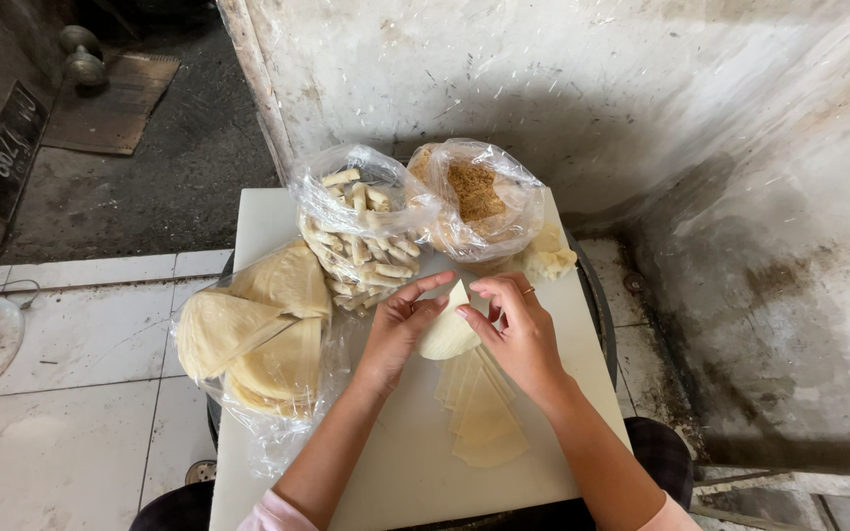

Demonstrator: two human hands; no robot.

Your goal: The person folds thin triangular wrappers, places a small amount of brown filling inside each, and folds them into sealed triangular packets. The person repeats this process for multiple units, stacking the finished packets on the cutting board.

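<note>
Head view: my left hand [397, 329] and right hand [516, 329] both pinch one pale wrapper sheet [447, 332] above the white board [395, 462].

the far edge of the white surface [277, 211] is blocked by two plastic bags standing side by side: a bag of pale sticks [361, 236] and a bag of brown crumbs [479, 197]. the left side is taken up by a bag of folded wrappers [258, 334]. a stack of cut wrappers [484, 413] lies at centre right. bare room is left along the near edge and the near left of the surface.
</note>
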